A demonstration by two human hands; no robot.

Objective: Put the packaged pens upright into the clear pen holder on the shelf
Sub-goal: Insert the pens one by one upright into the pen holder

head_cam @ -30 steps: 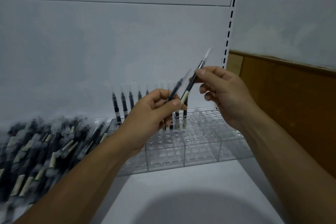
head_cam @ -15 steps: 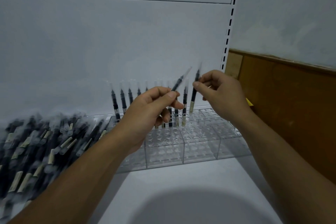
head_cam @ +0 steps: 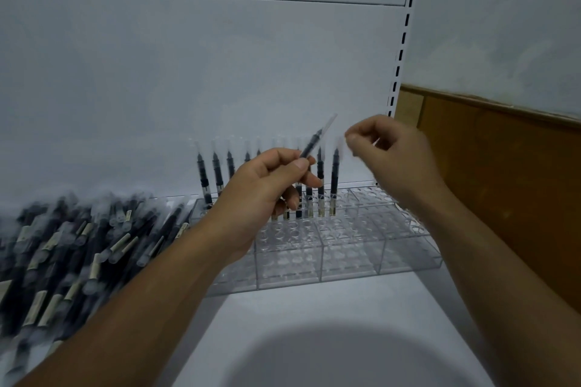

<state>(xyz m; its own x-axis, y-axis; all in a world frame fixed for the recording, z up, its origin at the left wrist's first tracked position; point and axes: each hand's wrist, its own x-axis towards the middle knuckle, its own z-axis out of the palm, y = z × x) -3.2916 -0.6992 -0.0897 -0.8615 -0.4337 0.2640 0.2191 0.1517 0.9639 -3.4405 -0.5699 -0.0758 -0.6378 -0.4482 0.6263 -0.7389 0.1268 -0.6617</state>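
Packaged pen (head_cam: 312, 144), slim, clear-sleeved, left hand (head_cam: 265, 193) pinching

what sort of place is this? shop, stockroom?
Probably a stationery shop display; a stockroom is possible. Signs: the slotted upright of retail racking, a clear pen holder with a row of pens standing in it, and a pile of packaged pens beside it.

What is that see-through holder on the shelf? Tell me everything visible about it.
The holder looks like clear plastic: boxy blocks side by side, stepped higher toward the back, tops dotted with round holes. It sits on the white shelf, right of a pile of pens. A row of pens stands upright in rear holes; front holes look empty. The left hand hides part of it.
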